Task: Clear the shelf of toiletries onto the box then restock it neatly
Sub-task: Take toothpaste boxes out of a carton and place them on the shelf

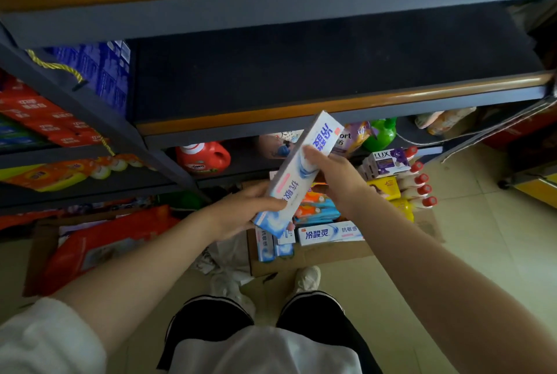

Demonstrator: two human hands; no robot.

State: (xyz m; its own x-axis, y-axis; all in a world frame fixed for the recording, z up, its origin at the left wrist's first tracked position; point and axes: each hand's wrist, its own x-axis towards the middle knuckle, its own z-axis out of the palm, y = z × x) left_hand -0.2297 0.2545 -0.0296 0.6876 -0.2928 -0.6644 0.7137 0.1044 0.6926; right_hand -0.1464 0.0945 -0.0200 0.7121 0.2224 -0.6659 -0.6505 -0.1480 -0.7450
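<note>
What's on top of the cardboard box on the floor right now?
On the flattened brown cardboard box: white-and-blue toothpaste cartons, purple LUX soap boxes, yellow packets, red-capped white bottles. The hands and the held toothpaste carton hide its middle.

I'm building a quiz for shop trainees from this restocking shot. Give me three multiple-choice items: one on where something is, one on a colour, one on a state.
1. Where does the LUX soap pack sit?
A. on the dark shelf
B. among goods piled over the cardboard box, right of the hands
C. in the right hand

2. What colour is the detergent jug under the dark shelf?
A. red
B. white
C. black

3. How is the raised toothpaste box held?
A. lying loose on the floor
B. by the left hand alone
C. by both hands, the left hand at its lower end, the right hand nearer the middle

Answers: 1 B, it rests beside red-capped bottles over the cardboard box. 2 A, its body is plainly red. 3 C, fingers of each hand wrap it.
</note>
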